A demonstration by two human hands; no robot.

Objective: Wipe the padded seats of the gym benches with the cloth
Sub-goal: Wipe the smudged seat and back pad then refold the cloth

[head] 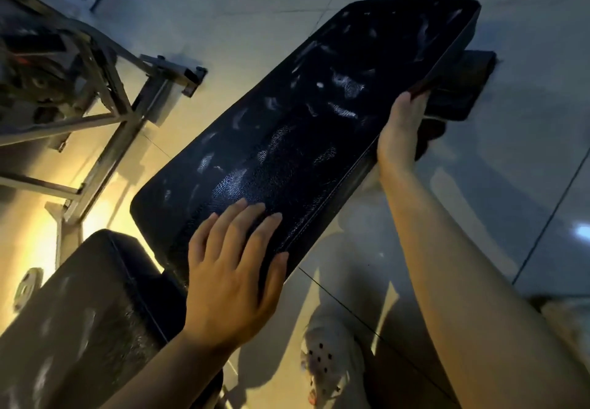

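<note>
Left hand [231,276] lies flat, fingers wide, on black bench pad [306,115]. Right hand [400,136] grips pad's side edge w/ dark cloth [427,137] under fingers.

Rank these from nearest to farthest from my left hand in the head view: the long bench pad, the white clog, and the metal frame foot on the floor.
From the left hand:
1. Long bench pad, directly under the fingers.
2. White clog, on the floor, lower right.
3. Metal frame foot, on the floor, upper left.

Smeared black bench pad [297,128] tilts; cloth unseen.
</note>
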